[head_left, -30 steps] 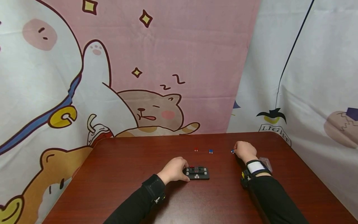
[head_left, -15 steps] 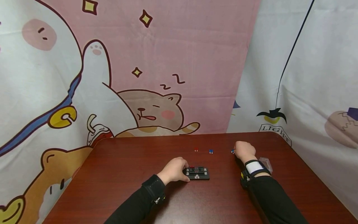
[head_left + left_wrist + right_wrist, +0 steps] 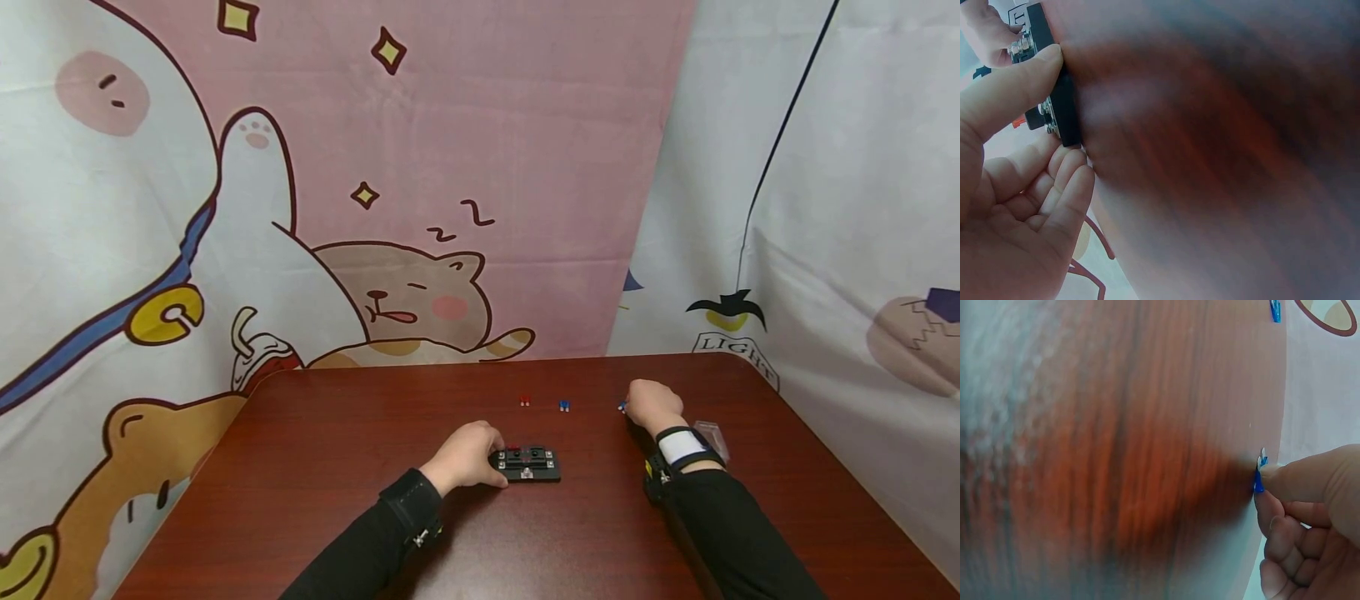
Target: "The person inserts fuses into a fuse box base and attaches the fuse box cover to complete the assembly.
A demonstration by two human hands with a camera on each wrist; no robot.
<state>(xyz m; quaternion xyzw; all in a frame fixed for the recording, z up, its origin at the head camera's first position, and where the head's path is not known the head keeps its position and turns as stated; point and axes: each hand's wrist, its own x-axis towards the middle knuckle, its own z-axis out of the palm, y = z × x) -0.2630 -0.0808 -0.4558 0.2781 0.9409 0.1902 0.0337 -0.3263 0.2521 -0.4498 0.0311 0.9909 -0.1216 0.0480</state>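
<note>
Glossy wood, matt plastic, soft cloth

The surface (image 3: 337, 467) was reddish wood grain with a smooth sheen; the fuse block (image 3: 528, 463) looked matt black plastic with small metal screws, and the printed backdrop (image 3: 450, 167) hung as creased cloth.

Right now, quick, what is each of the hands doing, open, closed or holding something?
Left hand: holds the end of the black fuse block, thumb and fingers on it.
Right hand: pinches a small blue fuse at the tabletop.
</note>
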